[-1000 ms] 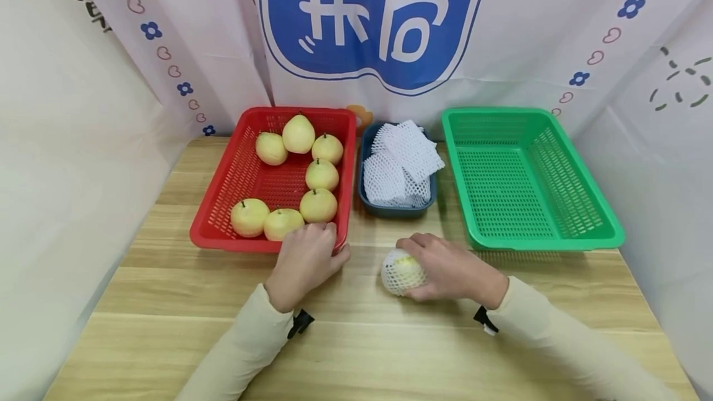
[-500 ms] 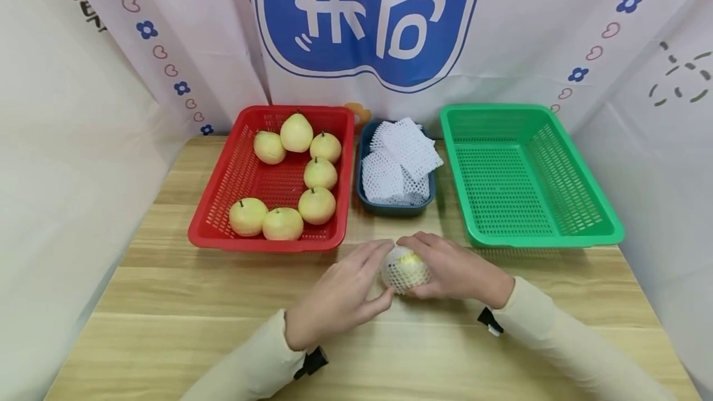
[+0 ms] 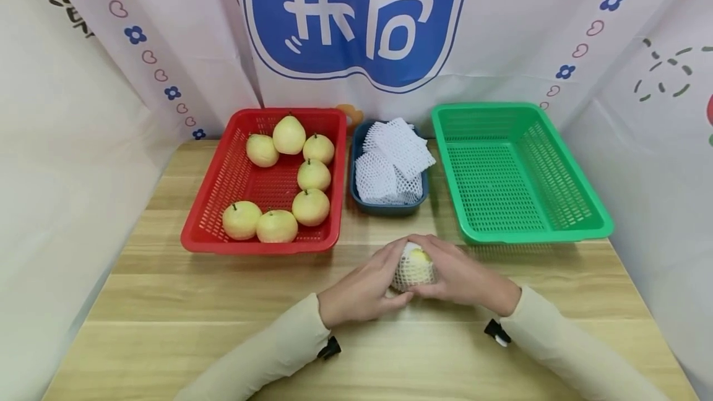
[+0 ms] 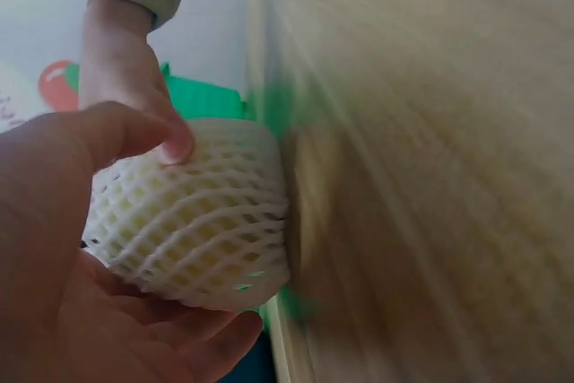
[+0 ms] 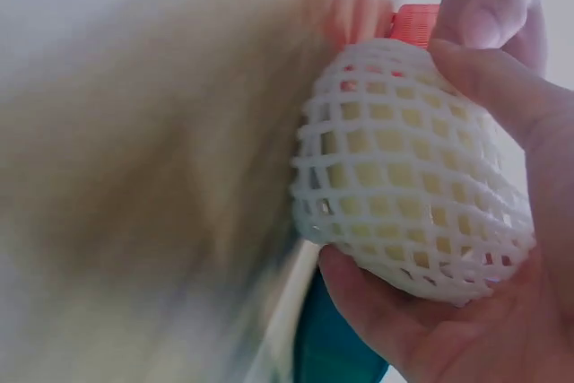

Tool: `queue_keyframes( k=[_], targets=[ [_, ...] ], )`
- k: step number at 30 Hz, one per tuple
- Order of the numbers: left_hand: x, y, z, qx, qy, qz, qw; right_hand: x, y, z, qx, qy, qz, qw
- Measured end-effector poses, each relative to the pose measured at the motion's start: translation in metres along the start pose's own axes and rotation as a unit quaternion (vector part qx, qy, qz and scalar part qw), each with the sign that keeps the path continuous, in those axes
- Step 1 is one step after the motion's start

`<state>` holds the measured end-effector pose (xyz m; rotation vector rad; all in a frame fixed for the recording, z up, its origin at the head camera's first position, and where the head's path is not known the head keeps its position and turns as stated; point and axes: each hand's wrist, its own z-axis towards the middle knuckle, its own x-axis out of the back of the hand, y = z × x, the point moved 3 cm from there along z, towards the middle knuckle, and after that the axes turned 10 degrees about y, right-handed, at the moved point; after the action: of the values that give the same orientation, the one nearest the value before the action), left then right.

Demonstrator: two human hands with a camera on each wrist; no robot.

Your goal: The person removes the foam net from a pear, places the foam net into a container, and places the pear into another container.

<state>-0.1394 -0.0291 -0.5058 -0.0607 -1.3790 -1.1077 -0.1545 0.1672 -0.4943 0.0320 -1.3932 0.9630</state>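
A yellow pear (image 3: 416, 267) in a white foam net sleeve stands on the wooden table between my two hands, its bare top showing through the sleeve's opening. My right hand (image 3: 465, 277) grips it from the right, thumb in front and fingers behind. From the other side my left hand (image 3: 362, 289) holds it, thumb near the right thumb. In the left wrist view the net (image 4: 193, 213) lies between that hand's thumb and fingers. The right wrist view has the netted pear (image 5: 395, 168) resting against the right palm; part of it is covered by the hand.
A red basket (image 3: 262, 246) with several bare pears stands at the back left. Behind the hands, a small dark blue bin (image 3: 387, 210) holds white foam nets (image 3: 375, 175). A green basket (image 3: 535, 237) is at the back right, and a printed cloth (image 3: 501, 36) hangs behind.
My left hand has moved right from the red basket's front corner to the netted pear and now holds it. My right hand has kept its grip. The head view has shifted slightly.
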Motion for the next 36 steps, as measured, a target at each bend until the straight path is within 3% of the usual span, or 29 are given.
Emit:
queue_keyframes(
  k=[3, 8, 13, 17, 21, 25, 30, 36],
  targets=[
    [-0.006, 0.002, 0.007, -0.028, -0.007, 0.017, 0.9994, 0.002, 0.006, -0.008, -0.006, 0.015, 0.020, 0.9997],
    [-0.017, 0.004, 0.018, -0.065, 0.012, 0.054, 0.9963, 0.008, 0.012, -0.023, -0.013, 0.028, 0.032, 0.9990],
    [-0.025, 0.002, 0.026, -0.058, 0.018, 0.071, 0.9956, 0.019, 0.007, -0.039, -0.057, 0.042, 0.002, 0.9975],
    [-0.025, -0.001, 0.029, -0.046, 0.023, 0.049, 0.9974, 0.027, -0.002, -0.046, -0.066, 0.086, -0.006, 0.9941],
    [-0.021, -0.002, 0.031, -0.052, 0.046, 0.032, 0.9970, 0.029, -0.009, -0.045, -0.056, 0.141, 0.006, 0.9883],
    [-0.011, -0.005, 0.028, -0.048, 0.045, 0.042, 0.9970, 0.028, -0.010, -0.041, -0.065, 0.171, 0.032, 0.9826],
    [0.009, -0.007, 0.022, -0.023, 0.021, 0.065, 0.9974, 0.020, -0.003, -0.032, -0.106, 0.131, 0.119, 0.9785],
    [0.021, -0.010, 0.013, -0.002, -0.010, 0.078, 0.9969, 0.005, 0.001, -0.017, -0.144, 0.075, 0.225, 0.9608]
  ],
)
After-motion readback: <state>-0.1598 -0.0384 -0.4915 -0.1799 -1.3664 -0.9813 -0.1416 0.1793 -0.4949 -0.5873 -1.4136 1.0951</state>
